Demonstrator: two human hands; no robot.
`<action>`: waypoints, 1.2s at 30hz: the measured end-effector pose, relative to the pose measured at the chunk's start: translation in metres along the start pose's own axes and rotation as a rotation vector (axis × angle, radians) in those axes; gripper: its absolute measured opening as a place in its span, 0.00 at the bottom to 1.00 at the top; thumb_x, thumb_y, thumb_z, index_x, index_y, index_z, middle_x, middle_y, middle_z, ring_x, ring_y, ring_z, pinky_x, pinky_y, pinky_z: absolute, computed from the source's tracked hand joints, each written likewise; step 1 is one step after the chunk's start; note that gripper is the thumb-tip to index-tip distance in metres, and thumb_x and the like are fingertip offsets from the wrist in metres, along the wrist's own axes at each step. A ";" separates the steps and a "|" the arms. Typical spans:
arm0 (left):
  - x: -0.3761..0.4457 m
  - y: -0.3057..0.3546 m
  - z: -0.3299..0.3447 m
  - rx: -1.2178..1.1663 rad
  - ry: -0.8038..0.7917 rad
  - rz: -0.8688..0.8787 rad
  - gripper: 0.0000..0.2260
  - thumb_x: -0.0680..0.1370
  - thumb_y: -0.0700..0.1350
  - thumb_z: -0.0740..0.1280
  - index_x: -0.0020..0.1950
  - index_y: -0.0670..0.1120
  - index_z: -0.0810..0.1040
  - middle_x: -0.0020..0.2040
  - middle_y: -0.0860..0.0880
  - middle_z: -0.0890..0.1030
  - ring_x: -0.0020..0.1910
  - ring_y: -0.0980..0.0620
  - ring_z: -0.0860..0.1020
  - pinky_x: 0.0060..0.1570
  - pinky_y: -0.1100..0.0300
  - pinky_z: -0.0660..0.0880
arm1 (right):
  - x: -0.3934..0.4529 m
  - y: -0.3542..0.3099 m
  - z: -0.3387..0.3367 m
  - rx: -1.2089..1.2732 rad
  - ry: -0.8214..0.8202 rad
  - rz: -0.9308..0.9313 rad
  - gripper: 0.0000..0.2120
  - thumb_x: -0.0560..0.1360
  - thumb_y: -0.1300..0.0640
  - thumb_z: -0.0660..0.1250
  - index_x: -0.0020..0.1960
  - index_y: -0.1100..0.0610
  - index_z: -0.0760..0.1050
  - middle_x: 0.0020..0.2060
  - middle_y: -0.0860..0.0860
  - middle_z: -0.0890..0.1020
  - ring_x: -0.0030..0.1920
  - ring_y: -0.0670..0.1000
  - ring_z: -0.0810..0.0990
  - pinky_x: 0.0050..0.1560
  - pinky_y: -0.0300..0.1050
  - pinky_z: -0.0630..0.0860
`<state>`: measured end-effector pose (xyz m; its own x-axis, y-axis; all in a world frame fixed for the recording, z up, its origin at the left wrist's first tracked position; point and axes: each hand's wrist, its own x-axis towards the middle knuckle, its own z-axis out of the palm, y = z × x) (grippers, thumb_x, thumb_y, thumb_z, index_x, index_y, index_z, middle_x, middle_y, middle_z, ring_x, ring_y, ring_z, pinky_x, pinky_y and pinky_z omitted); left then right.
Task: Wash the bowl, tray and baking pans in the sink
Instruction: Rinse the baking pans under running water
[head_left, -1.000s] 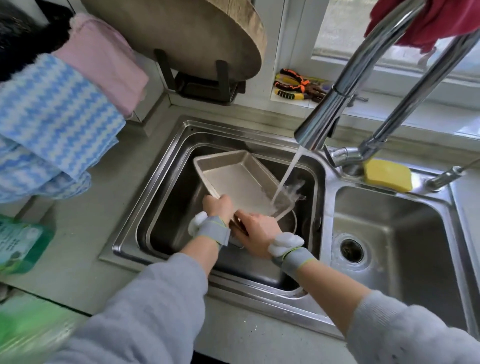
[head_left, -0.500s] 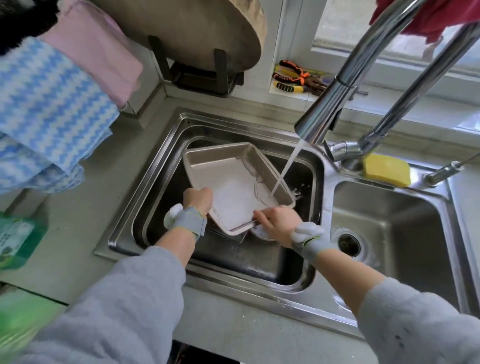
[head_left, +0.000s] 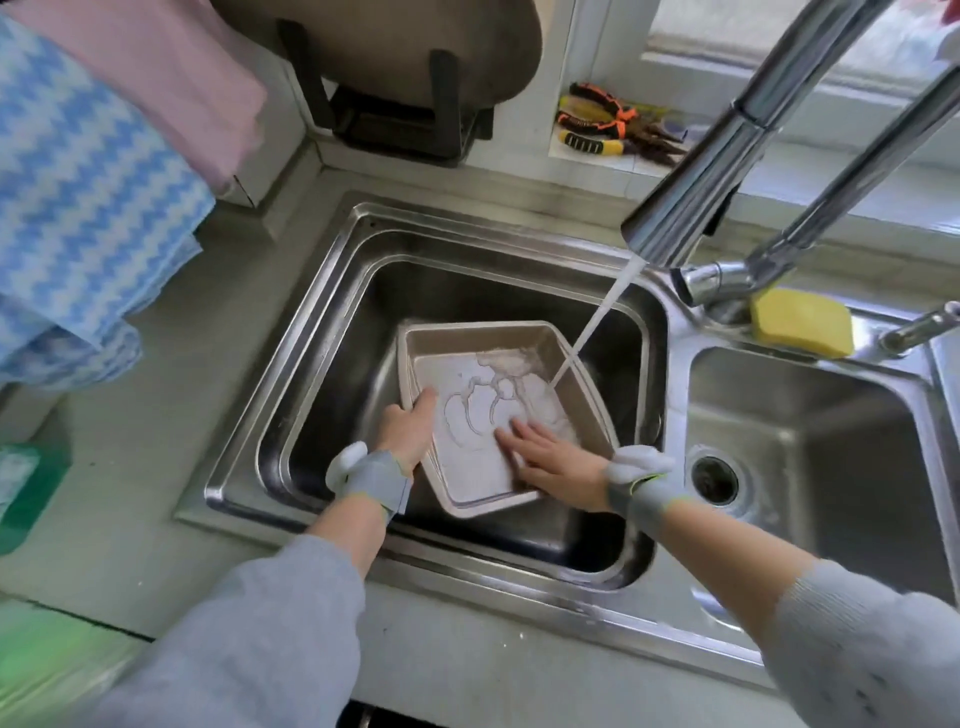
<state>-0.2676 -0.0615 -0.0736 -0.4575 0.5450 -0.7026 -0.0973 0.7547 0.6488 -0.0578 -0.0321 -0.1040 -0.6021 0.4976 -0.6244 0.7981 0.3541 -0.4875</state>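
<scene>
Baking pan (head_left: 470, 470) face-up, skewed; L hand (head_left: 408, 434) grips rim, R hand (head_left: 550, 460) flat inside.

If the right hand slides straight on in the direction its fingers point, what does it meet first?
The right hand lies flat inside the baking pan, fingers pointing up-left. Going straight on, it would probably meet the left hand gripping the pan's left wall.
</scene>
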 end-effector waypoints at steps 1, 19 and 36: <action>0.003 -0.005 0.003 0.000 -0.019 -0.007 0.28 0.75 0.58 0.64 0.68 0.40 0.67 0.61 0.47 0.76 0.59 0.45 0.75 0.62 0.53 0.71 | 0.000 0.016 -0.005 0.003 0.033 0.115 0.29 0.83 0.49 0.53 0.78 0.46 0.42 0.78 0.51 0.42 0.78 0.53 0.42 0.75 0.48 0.41; -0.001 0.006 0.006 0.262 -0.071 0.058 0.15 0.79 0.49 0.63 0.58 0.38 0.73 0.52 0.45 0.73 0.57 0.44 0.74 0.50 0.61 0.66 | 0.054 0.006 -0.025 0.010 0.244 0.206 0.32 0.78 0.44 0.57 0.77 0.44 0.46 0.78 0.48 0.49 0.77 0.59 0.45 0.76 0.61 0.47; -0.055 0.109 -0.008 0.458 0.118 0.593 0.26 0.72 0.42 0.61 0.71 0.49 0.67 0.57 0.45 0.80 0.55 0.40 0.77 0.58 0.50 0.73 | -0.011 -0.071 -0.073 0.579 0.662 0.065 0.14 0.78 0.53 0.65 0.38 0.61 0.80 0.31 0.49 0.79 0.28 0.42 0.72 0.30 0.32 0.67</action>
<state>-0.2601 -0.0126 0.0380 -0.4128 0.8837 -0.2208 0.5600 0.4374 0.7036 -0.1060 -0.0047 -0.0186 -0.2766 0.9232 -0.2669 0.5862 -0.0580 -0.8081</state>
